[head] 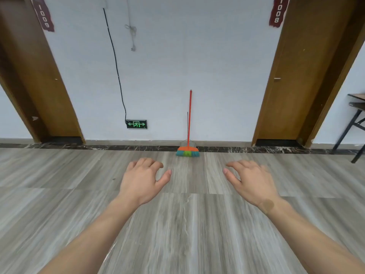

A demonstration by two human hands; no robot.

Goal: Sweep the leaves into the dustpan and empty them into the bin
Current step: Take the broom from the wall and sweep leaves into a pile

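Observation:
A broom (188, 149) with a red handle, an orange head and blue-green bristles leans upright against the white wall ahead. Behind it stands a grey dustpan (187, 143) with a thin dark handle, mostly hidden by the broom head. My left hand (142, 179) and my right hand (251, 181) are stretched out in front of me over the floor, palms down, fingers loosely bent, holding nothing. Both hands are well short of the broom. No leaves and no bin are in view.
Grey wood-look floor (181, 224) runs to a dark marble strip at the wall. Brown doors stand at the left (39, 80) and right (292, 76). A green exit sign (136, 124) sits low on the wall. A black-legged table (355, 115) stands at the far right.

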